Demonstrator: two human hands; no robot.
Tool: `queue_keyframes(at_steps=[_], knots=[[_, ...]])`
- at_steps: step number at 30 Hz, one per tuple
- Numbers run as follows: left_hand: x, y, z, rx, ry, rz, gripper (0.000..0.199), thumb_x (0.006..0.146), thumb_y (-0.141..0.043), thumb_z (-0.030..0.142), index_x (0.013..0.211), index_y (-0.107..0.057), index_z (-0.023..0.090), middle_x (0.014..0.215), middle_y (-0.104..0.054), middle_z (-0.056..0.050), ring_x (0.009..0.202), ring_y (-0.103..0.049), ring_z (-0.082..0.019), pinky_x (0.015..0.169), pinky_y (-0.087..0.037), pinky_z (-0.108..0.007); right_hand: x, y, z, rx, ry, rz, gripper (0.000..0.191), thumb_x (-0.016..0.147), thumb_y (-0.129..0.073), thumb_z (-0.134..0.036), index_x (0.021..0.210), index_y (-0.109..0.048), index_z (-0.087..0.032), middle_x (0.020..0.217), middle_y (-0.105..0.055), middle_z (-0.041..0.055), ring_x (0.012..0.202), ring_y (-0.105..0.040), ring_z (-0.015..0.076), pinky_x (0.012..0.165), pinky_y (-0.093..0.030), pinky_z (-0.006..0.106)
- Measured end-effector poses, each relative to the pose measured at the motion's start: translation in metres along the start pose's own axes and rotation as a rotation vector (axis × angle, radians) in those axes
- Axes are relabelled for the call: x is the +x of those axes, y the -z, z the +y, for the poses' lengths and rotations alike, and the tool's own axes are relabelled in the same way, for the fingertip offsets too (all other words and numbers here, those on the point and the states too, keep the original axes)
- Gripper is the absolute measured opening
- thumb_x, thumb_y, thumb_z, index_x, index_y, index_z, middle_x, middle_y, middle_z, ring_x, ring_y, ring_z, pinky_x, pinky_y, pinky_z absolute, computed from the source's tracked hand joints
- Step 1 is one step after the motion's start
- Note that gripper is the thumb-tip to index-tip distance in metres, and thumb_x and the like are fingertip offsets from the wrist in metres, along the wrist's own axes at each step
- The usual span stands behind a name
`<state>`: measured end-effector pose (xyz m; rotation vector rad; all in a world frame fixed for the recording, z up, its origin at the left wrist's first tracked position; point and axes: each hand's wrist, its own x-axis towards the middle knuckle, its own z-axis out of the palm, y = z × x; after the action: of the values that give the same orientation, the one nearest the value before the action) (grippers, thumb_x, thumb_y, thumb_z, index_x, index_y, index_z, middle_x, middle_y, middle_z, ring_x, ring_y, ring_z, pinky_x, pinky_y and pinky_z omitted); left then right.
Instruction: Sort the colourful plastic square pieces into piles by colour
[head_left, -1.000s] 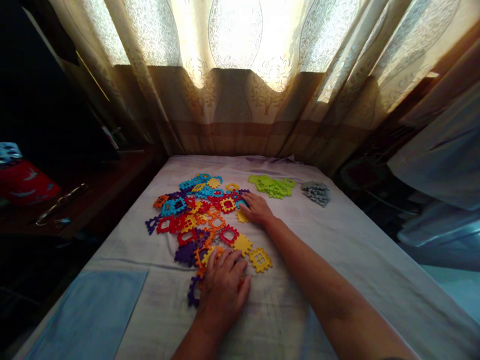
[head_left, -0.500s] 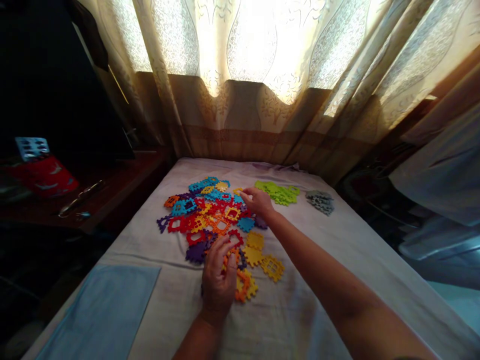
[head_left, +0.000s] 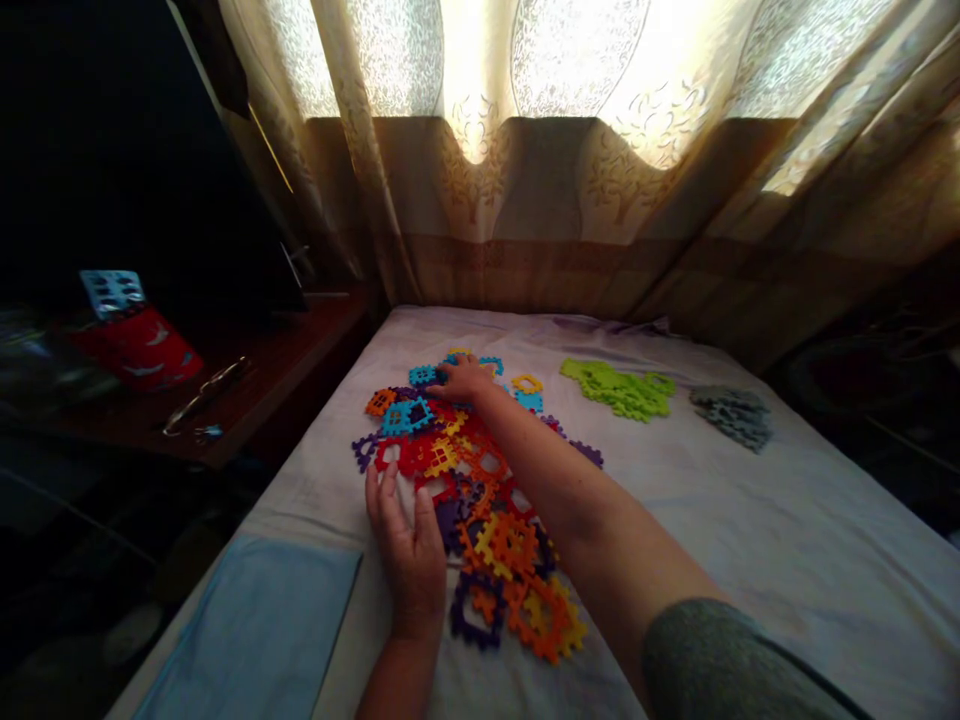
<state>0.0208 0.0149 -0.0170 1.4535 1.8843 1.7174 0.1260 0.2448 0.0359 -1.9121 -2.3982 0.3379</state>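
A pile of toothed plastic building pieces, red, orange, yellow, purple and blue, spreads over the sheet; an orange piece [head_left: 517, 545] lies toward its front. My right hand [head_left: 466, 380] reaches across to the far side, fingers apart, over blue pieces [head_left: 424, 376]; its fingertips are partly lost among them. At the pile's left edge my left hand [head_left: 409, 545] is open, fingers spread and pointing away, close to a red piece [head_left: 390, 455]. Beneath my right forearm part of the pile is hidden. A dark purple piece [head_left: 478, 632] lies near the front.
Lime-green pieces [head_left: 622, 390] form a separate heap on the right, with grey pieces [head_left: 731, 415] beyond them. A light blue cloth or sheet [head_left: 251, 625] lies front left. A brown side table [head_left: 292, 370] bears a red container [head_left: 142, 350]. Behind hangs a patterned curtain [head_left: 480, 190].
My right hand has moved left from a yellow piece to the blue pieces at the back. My left hand has shifted to the pile's left side. The view has turned left.
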Motion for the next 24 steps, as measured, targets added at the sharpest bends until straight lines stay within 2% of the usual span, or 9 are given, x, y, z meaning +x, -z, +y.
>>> queue_keyframes(at_steps=[3, 7, 11, 14, 16, 18, 21, 24], knots=[[0.001, -0.001, 0.001, 0.015, 0.003, -0.013, 0.047, 0.095, -0.047, 0.04, 0.135, -0.051, 0.016, 0.153, -0.037, -0.02, 0.147, -0.03, -0.028, 0.122, -0.024, -0.048, -0.027, 0.003, 0.006, -0.02, 0.048, -0.009, 0.064, 0.085, -0.052, -0.068, 0.14, -0.054, -0.035, 0.148, -0.047, 0.0122, 0.138, -0.039, 0.0371, 0.106, -0.037, 0.06], [0.004, -0.001, -0.003, 0.028, -0.017, -0.011, 0.048, 0.096, -0.046, 0.042, 0.136, -0.05, 0.017, 0.153, -0.035, -0.02, 0.147, -0.03, -0.03, 0.12, -0.029, -0.049, -0.084, 0.012, 0.024, -0.047, 0.099, -0.043, 0.049, 0.086, -0.057, -0.056, 0.13, -0.063, -0.034, 0.136, -0.058, 0.0099, 0.128, -0.051, 0.0329, 0.103, -0.042, 0.049], [0.002, -0.004, -0.008, 0.09, -0.059, 0.008, 0.046, 0.097, -0.043, 0.042, 0.137, -0.049, 0.018, 0.151, -0.037, -0.02, 0.145, -0.034, -0.028, 0.118, -0.033, -0.048, -0.151, 0.016, 0.04, -0.06, 0.204, -0.04, 0.039, 0.085, -0.063, -0.049, 0.121, -0.069, -0.033, 0.138, -0.058, 0.0101, 0.128, -0.052, 0.034, 0.104, -0.04, 0.053], [0.009, -0.005, -0.009, 0.126, -0.093, 0.037, 0.047, 0.097, -0.042, 0.042, 0.136, -0.049, 0.017, 0.151, -0.037, -0.02, 0.144, -0.035, -0.028, 0.117, -0.034, -0.048, -0.194, 0.013, 0.053, -0.003, 0.267, -0.002, 0.04, 0.085, -0.064, -0.05, 0.121, -0.07, -0.032, 0.14, -0.057, 0.0111, 0.13, -0.051, 0.0329, 0.107, -0.036, 0.056], [0.028, -0.005, -0.006, 0.156, -0.117, 0.043, 0.05, 0.096, -0.042, 0.043, 0.136, -0.049, 0.015, 0.152, -0.036, -0.022, 0.145, -0.034, -0.029, 0.117, -0.034, -0.048, -0.211, 0.012, 0.067, 0.055, 0.297, 0.079, 0.04, 0.086, -0.063, -0.05, 0.121, -0.069, -0.032, 0.138, -0.059, 0.0102, 0.13, -0.052, 0.0298, 0.109, -0.036, 0.053], [0.059, -0.005, -0.003, 0.232, -0.145, -0.003, 0.054, 0.094, -0.042, 0.042, 0.137, -0.048, 0.009, 0.153, -0.033, -0.026, 0.146, -0.031, -0.031, 0.118, -0.03, -0.049, -0.216, 0.009, 0.088, 0.105, 0.26, 0.194, 0.04, 0.088, -0.061, -0.048, 0.122, -0.069, -0.03, 0.136, -0.061, 0.0098, 0.127, -0.054, 0.0272, 0.108, -0.039, 0.048], [0.118, -0.008, -0.003, 0.449, -0.096, -0.171, 0.054, 0.092, -0.043, 0.04, 0.136, -0.051, 0.009, 0.151, -0.04, -0.025, 0.144, -0.033, -0.035, 0.117, -0.025, -0.058, -0.208, 0.001, 0.124, 0.142, 0.022, 0.344, 0.046, 0.088, -0.059, -0.044, 0.128, -0.065, -0.023, 0.137, -0.06, 0.0128, 0.127, -0.054, 0.0275, 0.107, -0.041, 0.043], [0.161, -0.017, -0.011, 0.631, 0.002, -0.41, 0.05, 0.093, -0.04, 0.043, 0.132, -0.056, 0.015, 0.146, -0.051, -0.02, 0.14, -0.04, -0.038, 0.114, -0.025, -0.063, -0.197, -0.015, 0.153, 0.169, -0.236, 0.384, 0.051, 0.091, -0.053, -0.045, 0.133, -0.06, -0.016, 0.136, -0.059, 0.0167, 0.126, -0.054, 0.0291, 0.105, -0.043, 0.043]])
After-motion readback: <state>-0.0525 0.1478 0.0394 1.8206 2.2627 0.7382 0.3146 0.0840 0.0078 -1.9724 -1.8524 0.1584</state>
